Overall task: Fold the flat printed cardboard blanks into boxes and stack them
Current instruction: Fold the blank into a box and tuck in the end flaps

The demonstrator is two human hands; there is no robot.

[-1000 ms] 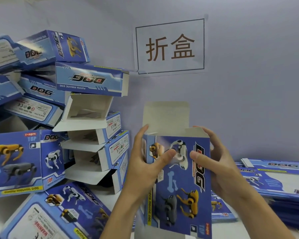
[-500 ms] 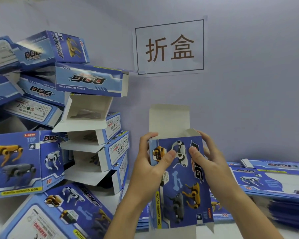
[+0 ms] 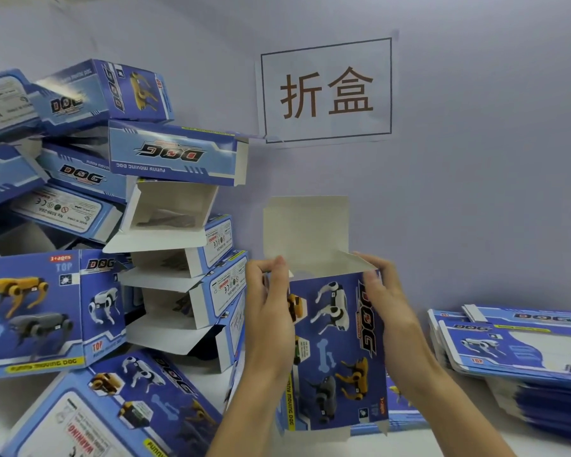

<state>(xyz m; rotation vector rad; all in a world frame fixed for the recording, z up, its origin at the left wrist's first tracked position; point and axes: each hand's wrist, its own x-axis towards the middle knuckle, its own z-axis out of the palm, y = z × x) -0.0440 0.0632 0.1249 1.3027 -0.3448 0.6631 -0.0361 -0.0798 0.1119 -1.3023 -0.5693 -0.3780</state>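
I hold a blue printed box (image 3: 335, 351) upright in front of me, its top open and the white lid flap (image 3: 305, 229) standing up at the back. My left hand (image 3: 269, 311) grips the box's left edge, with fingertips curled over a small side flap at the top. My right hand (image 3: 388, 301) grips the right top corner, fingers bent over the right side flap. A stack of flat blanks (image 3: 515, 344) lies to the right. Several folded boxes (image 3: 175, 156) are piled at the left.
A paper sign with two brown characters (image 3: 326, 90) is taped to the grey wall. Folded boxes, several with open white ends (image 3: 172, 209), fill the left side down to the bottom edge. More flat blanks (image 3: 402, 413) lie under the held box.
The box has risen and swung more upright. Both hands slid up from its front face to the top corners, where the fingers now curl over the side flaps.
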